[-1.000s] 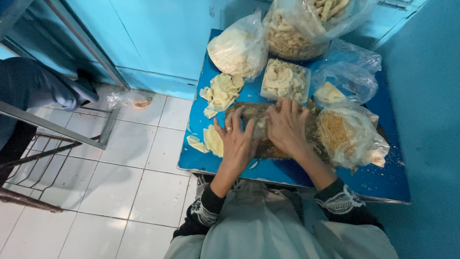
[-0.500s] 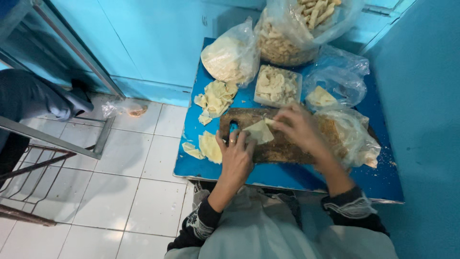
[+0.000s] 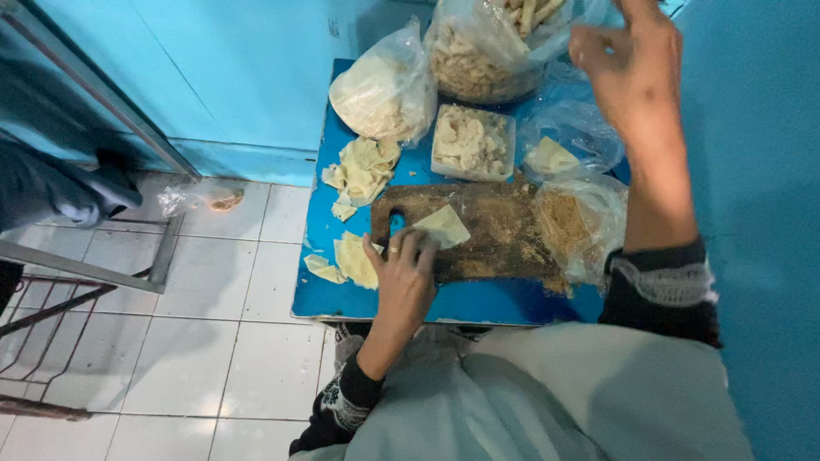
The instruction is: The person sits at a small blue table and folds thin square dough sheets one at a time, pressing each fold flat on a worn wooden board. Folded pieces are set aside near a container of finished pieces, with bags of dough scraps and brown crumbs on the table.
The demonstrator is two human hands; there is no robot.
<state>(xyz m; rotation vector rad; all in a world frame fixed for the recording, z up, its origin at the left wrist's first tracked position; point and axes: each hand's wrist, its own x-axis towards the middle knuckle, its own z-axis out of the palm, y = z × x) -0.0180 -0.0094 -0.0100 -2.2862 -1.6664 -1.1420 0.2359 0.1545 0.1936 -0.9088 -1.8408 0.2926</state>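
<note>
The left hand (image 3: 405, 277) lay flat on the near edge of the wooden cutting board (image 3: 487, 230), its fingers (image 3: 418, 249) stretched out and gripping nothing, their tips touching or just short of a pale square wrapper (image 3: 442, 225) that sat on the board. The right hand (image 3: 636, 72) was lifted well above the far right of the blue bench (image 3: 384, 300), fingers loosely spread and holding nothing, near the big clear bag of fried pieces (image 3: 487, 51). A stack of wrappers (image 3: 354, 259) rested just beside the left hand, partly over the board's left end, with loose ones (image 3: 318, 268) lying close to the bench's left rim; a sideways sweep of the hand would likely push those off onto the tiled floor (image 3: 171, 341). The bag of crumbs (image 3: 581, 226) crowded the board's right end, so a careless return of the raised arm could snag it. Open room was scarce: only a bare strip along the bench's near edge.
</note>
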